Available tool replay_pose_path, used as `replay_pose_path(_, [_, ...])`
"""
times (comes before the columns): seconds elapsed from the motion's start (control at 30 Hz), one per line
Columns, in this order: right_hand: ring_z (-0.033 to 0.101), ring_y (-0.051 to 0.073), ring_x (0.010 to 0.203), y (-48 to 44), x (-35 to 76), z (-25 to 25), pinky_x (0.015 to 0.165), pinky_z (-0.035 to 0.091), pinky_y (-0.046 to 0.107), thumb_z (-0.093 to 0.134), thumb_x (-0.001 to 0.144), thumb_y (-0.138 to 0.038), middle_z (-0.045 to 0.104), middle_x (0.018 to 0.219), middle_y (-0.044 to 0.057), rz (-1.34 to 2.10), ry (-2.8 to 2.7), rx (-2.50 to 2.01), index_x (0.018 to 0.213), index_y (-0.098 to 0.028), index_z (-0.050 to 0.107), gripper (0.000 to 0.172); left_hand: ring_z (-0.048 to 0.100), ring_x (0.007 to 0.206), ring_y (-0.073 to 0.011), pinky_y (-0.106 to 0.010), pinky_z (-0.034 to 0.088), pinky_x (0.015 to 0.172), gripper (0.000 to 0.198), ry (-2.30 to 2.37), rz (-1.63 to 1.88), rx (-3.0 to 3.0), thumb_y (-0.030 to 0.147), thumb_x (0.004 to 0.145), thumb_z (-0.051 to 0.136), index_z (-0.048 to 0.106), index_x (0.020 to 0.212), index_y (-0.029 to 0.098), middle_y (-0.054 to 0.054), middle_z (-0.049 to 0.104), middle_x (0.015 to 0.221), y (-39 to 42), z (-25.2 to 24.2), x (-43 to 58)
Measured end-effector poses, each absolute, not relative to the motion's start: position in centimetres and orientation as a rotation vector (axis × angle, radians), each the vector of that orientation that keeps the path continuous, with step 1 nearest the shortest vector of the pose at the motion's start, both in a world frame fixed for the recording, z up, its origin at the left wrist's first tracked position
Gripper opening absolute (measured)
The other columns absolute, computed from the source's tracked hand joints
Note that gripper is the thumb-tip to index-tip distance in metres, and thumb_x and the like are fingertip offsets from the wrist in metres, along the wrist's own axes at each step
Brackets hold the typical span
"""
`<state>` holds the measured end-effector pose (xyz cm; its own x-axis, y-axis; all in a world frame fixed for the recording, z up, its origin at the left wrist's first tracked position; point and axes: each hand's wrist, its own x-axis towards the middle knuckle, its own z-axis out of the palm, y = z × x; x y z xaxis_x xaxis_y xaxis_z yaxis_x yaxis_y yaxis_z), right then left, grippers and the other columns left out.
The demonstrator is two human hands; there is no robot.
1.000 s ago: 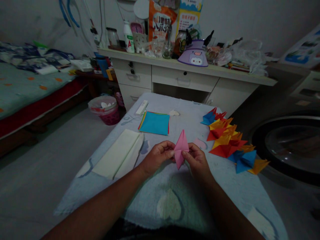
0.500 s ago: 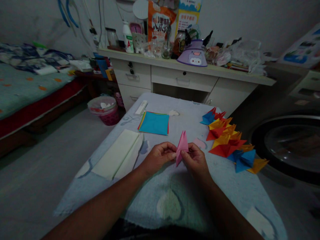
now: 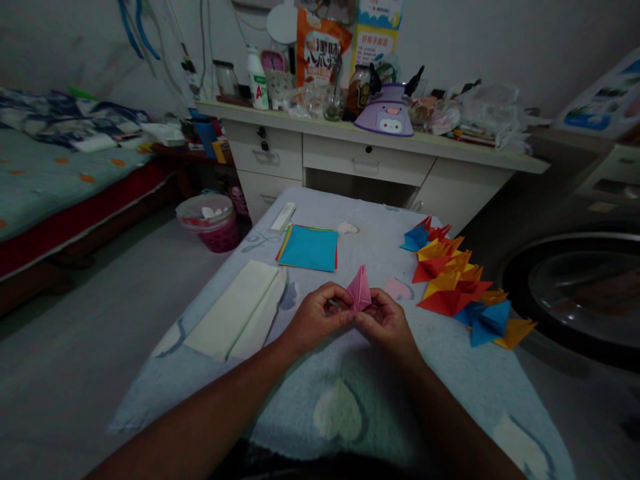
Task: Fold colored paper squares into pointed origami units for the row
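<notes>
A piece of folded pink origami paper [image 3: 359, 288] stands upright between my two hands, its pointed tip up and its lower end at my fingertips. My left hand [image 3: 324, 312] pinches it from the left, thumb and fingers closed on the lower edge. From the right, my right hand [image 3: 384, 317] grips the same lower part, and the two thumbs nearly meet. Beyond my left hand lies a stack of square coloured paper [image 3: 309, 248], with a blue sheet on top. Several folded paper cranes [image 3: 453, 293] in red, yellow, orange and blue form a row to the right.
A pale folded sheet [image 3: 235, 310] lies left on the cloth-covered table [image 3: 350, 373], and a small white strip [image 3: 283, 218] at its far left corner. Behind are a cluttered white desk [image 3: 370, 165] and a pink bucket [image 3: 213, 223]; a washing machine [image 3: 575, 287] stands right.
The pink paper has turned and now shows its pleated face with the tip up. Both hands have shifted to its lower end, and my thumbs have come closer together.
</notes>
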<state>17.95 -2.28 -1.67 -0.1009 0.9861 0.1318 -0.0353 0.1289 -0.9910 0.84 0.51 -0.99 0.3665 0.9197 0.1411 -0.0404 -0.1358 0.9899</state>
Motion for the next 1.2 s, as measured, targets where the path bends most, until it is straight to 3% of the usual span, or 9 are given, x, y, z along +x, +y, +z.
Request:
replay_pose_path(0.47, [0.067,0.019,0.081,-2.1,18.1,-1.5,0.079,0.053,0.034,0.073,0.076,-0.039,0.07,0.09,0.004,1.335,-1.24,-0.954,0.096,-0.021,0.064,0.028,0.059,0.085,-0.0171,-0.026,0.045,0.072,0.01,0.808,1.072,1.576,0.026,0.077,0.07,0.068,0.082,0.017,-0.005,0.061,0.089,0.3,-0.3,0.7])
replay_pose_path(0.7, [0.06,0.015,0.065,-2.1,18.4,-1.5,0.065,0.051,0.028,0.067,0.079,-0.037,0.066,0.074,0.001,1.248,-1.271,-0.977,0.09,-0.02,0.066,0.02,0.059,0.088,-0.018,-0.028,0.046,0.077,0.008,0.811,1.1,1.613,0.024,0.082,0.064,0.067,0.087,0.018,-0.005,0.06,0.091,0.2,-0.2,0.6])
replay_pose_path(0.83, [0.059,0.014,0.063,-2.2,18.1,-1.0,0.062,0.049,0.025,0.063,0.079,-0.032,0.066,0.073,0.001,1.188,-1.282,-0.988,0.083,-0.02,0.066,0.013,0.055,0.106,-0.0211,-0.033,0.043,0.091,0.01,0.829,1.137,1.732,0.028,0.083,0.065,0.066,0.088,0.02,-0.008,0.056,0.106,-0.1,-0.3,0.6])
replay_pose_path(0.93, [0.059,0.014,0.065,-2.4,17.7,-0.9,0.06,0.047,0.024,0.061,0.079,-0.028,0.066,0.072,0.001,1.138,-1.291,-1.034,0.083,-0.019,0.066,0.011,0.048,0.119,-0.0244,-0.036,0.036,0.102,0.022,0.874,1.16,1.802,0.032,0.073,0.076,0.065,0.088,0.02,-0.009,0.051,0.12,-0.2,-0.6,0.7])
replay_pose_path(1.03, [0.06,0.013,0.065,-2.6,17.5,-0.9,0.06,0.047,0.023,0.06,0.08,-0.026,0.066,0.074,0.001,1.141,-1.296,-1.079,0.086,-0.019,0.066,0.012,0.048,0.117,-0.0246,-0.036,0.038,0.1,0.032,0.883,1.175,1.836,0.033,0.065,0.081,0.061,0.087,0.02,-0.009,0.052,0.119,-0.2,-0.8,0.8])
replay_pose_path(1.2, [0.058,0.012,0.061,-2.6,17.3,-0.5,0.059,0.048,0.022,0.061,0.079,-0.028,0.067,0.071,0.001,1.117,-1.298,-1.097,0.084,-0.018,0.067,0.013,0.054,0.107,-0.0205,-0.033,0.044,0.092,0.016,0.898,1.218,1.801,0.023,0.074,0.071,0.057,0.08,0.018,-0.008,0.056,0.11,-0.1,-0.9,0.9])
